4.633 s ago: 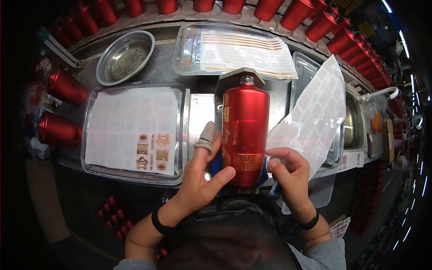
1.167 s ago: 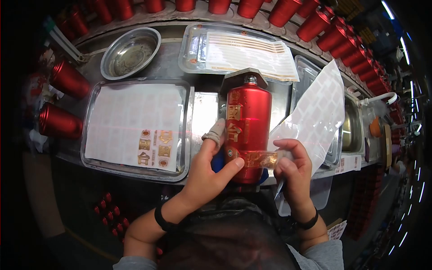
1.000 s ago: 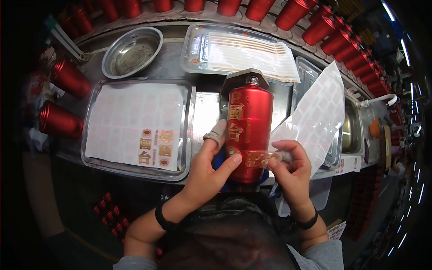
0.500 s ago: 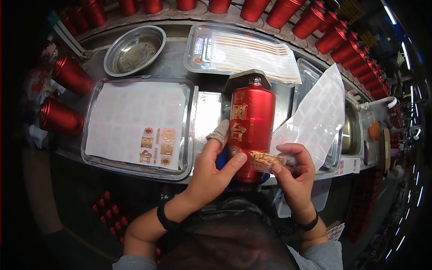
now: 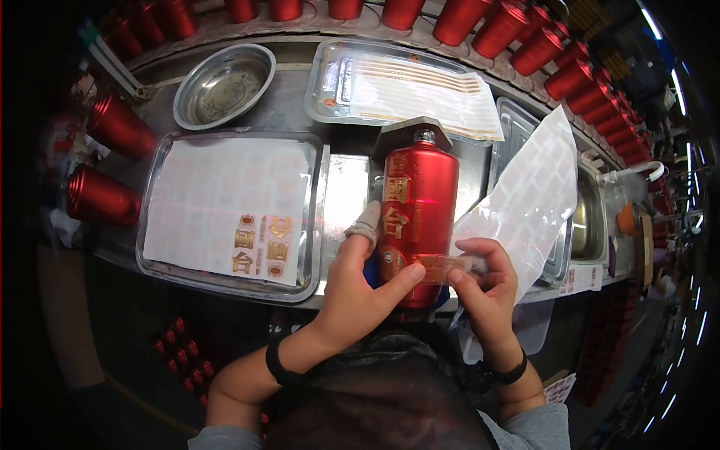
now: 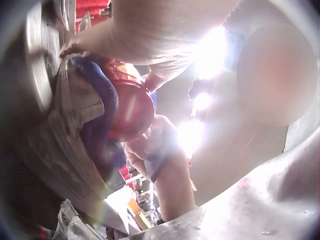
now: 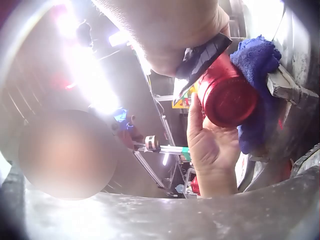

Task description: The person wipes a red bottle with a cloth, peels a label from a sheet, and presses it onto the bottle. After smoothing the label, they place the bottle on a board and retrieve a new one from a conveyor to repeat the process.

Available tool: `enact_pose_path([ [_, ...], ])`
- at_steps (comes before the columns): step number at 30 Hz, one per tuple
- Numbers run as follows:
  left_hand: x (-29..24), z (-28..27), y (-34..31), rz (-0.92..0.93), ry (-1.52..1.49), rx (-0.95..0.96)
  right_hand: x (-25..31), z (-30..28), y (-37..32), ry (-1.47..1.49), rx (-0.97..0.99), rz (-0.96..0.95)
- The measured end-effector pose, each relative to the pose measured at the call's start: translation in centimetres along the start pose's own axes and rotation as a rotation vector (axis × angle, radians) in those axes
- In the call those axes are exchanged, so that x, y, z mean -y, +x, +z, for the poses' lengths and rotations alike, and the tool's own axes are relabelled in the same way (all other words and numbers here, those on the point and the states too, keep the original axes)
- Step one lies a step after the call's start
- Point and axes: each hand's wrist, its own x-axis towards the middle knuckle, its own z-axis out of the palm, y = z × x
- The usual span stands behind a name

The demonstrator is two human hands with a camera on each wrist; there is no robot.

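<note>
A red bottle [image 5: 435, 180] with raised gold characters lies on its back on a stand, neck pointing away. My left hand [image 5: 356, 296] grips its lower left side, thumb on the front near the base and a pale cover on the index finger [image 5: 366, 223]. Between thumb and fingertips, my right hand [image 5: 487, 289] pinches the end of a clear film strip [image 5: 439, 268] that crosses the bottle's lower front. In the right wrist view, a dark flat piece [image 7: 202, 60] sticks out from under the right hand. A blue cloth [image 7: 257, 57] sits beneath the bottle.
To the left, a metal tray [image 5: 142, 225] bears a sheet with gold characters. A metal bowl [image 5: 223, 86] and another tray [image 5: 322, 101] stand behind. A clear patterned sheet [image 5: 529, 191] leans at right, near a sink [image 5: 589, 217]. Red containers [image 5: 457, 21] line the back.
The bottle has turned, bringing its gold characters further round to the front. My right hand has taken hold of the film strip, lifted it off the surface, and shifted slightly back and forth.
</note>
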Motion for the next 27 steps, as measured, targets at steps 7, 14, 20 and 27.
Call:
enact_pose_path([
  [7,-0.3,0.0,0.0,-0.005,-0.043,0.031,-0.4,-0.1,0.1,-0.001,0.012,-0.004],
  [14,-0.5,-0.2,0.0,-0.064,-0.061,0.082,-0.7,0.0,0.2,0.019,0.019,-0.021],
  [20,-0.7,-0.3,-0.1,-0.063,0.016,0.095,-0.9,0.1,0.4,0.033,0.011,-0.027],
  [27,-1.0,-0.2,0.0,0.008,0.157,0.084,-0.6,-0.6,0.6,0.236,0.010,0.080],
])
